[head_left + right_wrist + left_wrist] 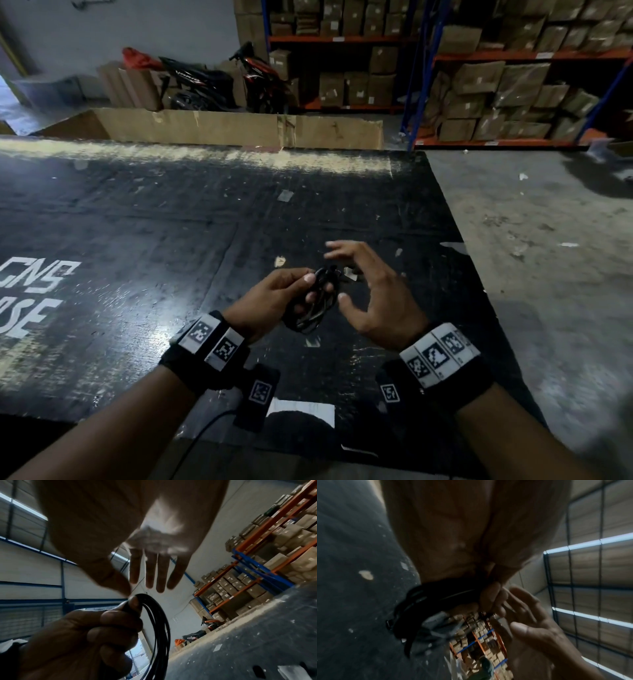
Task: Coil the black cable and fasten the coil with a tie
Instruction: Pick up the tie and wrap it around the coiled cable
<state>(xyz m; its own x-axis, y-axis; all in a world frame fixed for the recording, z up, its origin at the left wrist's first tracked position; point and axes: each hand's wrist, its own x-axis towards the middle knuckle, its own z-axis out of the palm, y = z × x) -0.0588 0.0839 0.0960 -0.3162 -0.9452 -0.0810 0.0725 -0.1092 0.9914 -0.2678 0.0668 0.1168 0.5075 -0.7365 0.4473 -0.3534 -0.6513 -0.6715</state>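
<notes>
Holding the cable [313,301] in my left hand [270,301], I had it gathered into a small coil above the table [137,222], thumb and fingers curled round one side of the loops. My right hand [370,291] hovered just beside it, fingers spread and straight, gripping nothing. The right wrist view showed several thin black loops [159,628] hanging past the left fingers [120,620], lying close together but not bound.

I judged the cable light and springy: thin strands like these want to fan apart once the pinch loosens, and the smooth jacket could let a loop slide out. It looked soft enough to squeeze flat without harm. The best hold, as I read it, was where the left hand already clamped the bundle, all strands crossing one spot, leaving the free arc opposite for the tie. I could not make out a tie in any view; small pale scraps [349,273] lay on the table beyond the coil, too blurred to name.
</notes>
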